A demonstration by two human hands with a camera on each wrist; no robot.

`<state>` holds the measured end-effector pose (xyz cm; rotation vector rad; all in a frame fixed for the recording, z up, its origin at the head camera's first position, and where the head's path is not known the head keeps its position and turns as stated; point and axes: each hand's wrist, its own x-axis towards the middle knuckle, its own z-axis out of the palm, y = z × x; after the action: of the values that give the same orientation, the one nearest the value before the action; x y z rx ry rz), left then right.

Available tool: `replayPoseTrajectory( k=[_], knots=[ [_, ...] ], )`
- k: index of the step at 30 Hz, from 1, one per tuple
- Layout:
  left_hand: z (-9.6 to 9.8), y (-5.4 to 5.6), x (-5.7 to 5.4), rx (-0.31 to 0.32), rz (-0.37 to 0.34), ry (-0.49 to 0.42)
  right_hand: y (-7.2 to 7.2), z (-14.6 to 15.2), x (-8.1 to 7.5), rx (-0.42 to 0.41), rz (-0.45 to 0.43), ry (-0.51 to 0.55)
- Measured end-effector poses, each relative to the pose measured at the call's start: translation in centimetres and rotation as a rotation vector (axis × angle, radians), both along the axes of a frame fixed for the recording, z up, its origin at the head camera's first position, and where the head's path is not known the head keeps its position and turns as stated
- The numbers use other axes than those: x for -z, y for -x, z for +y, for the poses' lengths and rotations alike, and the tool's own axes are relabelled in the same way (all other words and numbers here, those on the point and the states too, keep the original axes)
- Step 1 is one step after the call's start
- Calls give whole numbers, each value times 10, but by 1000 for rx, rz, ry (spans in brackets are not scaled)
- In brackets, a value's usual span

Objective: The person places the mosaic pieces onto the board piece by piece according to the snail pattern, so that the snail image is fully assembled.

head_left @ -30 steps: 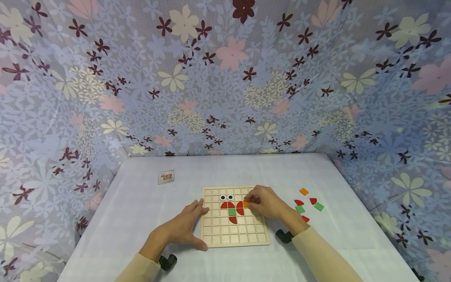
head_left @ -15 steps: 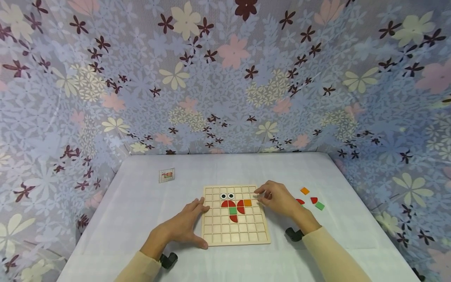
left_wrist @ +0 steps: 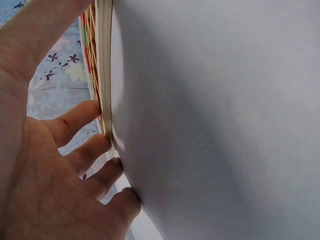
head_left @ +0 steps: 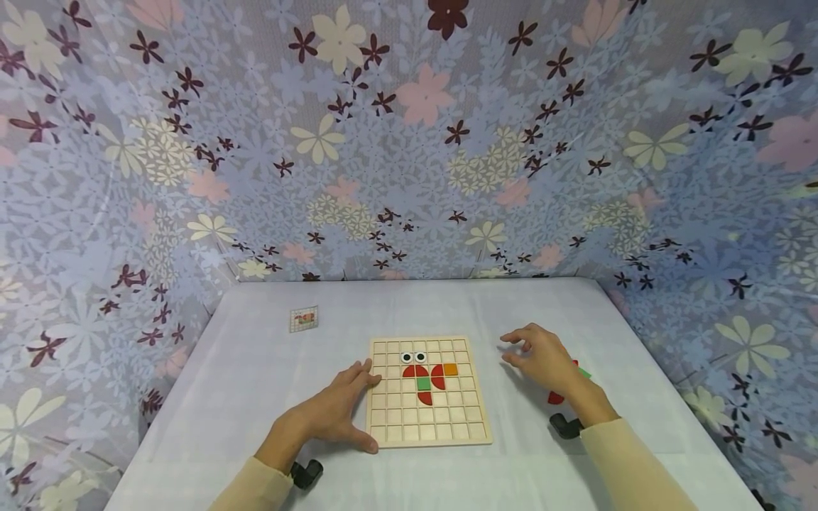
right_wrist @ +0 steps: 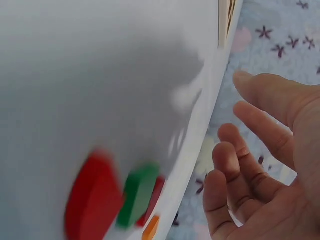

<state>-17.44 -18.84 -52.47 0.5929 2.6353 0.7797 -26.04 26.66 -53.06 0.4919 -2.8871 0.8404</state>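
A wooden grid board [head_left: 447, 415] lies on the table. My left hand [head_left: 329, 408] touches its left edge with relaxed fingers, the thumb by the near left corner. On the grid are two eye pieces [head_left: 413, 357], several red quarter-circle pieces [head_left: 425, 399], a green square [head_left: 424, 384] and an orange square [head_left: 450, 369]. Right of the board, my right hand [head_left: 543, 358] hovers with loosely bent fingers and holds nothing. Below it in the right wrist view lie a red piece [right_wrist: 92, 200], a green piece [right_wrist: 137, 195] and an orange piece [right_wrist: 151, 227]; the forearm partly hides such pieces in the head view.
A small picture card [head_left: 303, 319] with a gridded coloured design lies at the back left of the white-covered table [head_left: 255, 369]. Flowered cloth [head_left: 409, 177] hangs behind and at both sides. Black devices [head_left: 565, 426] sit at the wrists.
My right hand has let go of the orange square on the board and moved right, off the board and over towards the loose pieces. The left hand stays at the board's edge.
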Motion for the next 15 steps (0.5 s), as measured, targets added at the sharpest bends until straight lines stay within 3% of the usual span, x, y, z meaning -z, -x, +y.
replayPoseTrajectory(
  k=[6,15],
  knots=[
    [-1,0,2,-2,3,6,-4,28,2,81,-59,-7],
    [0,0,1,1,9,6,-5,66,8,161,-56,-29]
  ],
)
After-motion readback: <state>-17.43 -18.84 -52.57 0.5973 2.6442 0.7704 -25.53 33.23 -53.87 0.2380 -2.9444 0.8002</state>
